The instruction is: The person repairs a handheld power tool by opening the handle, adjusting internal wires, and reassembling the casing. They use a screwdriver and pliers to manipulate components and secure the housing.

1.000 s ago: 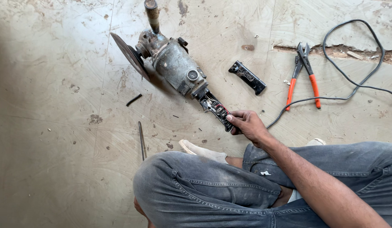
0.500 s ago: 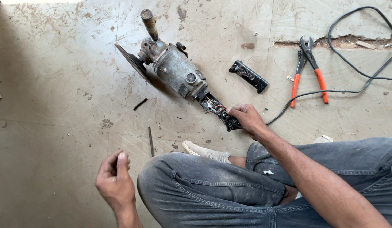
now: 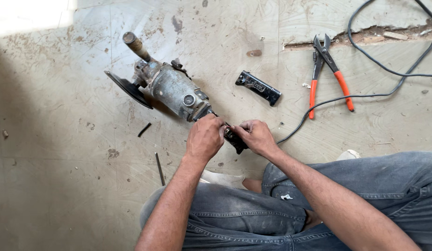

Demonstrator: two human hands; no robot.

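Grinder (image 3: 172,90) lies on concrete floor (image 3: 53,139), frame centre-left, its open rear handle end (image 3: 234,138) between both hands. Left hand (image 3: 204,138) grips that end from 9 o'clock, fingers curled over it; right hand (image 3: 257,137) pinches it from 3 o'clock. Long axis runs 10 to 4 o'clock, disc (image 3: 127,89) toward 10, side handle (image 3: 136,46) toward 11. Black cover (image 3: 259,87) at 1 o'clock, pliers (image 3: 328,74) and cable (image 3: 388,69) at 2. Bare floor at 9; knees at 6.
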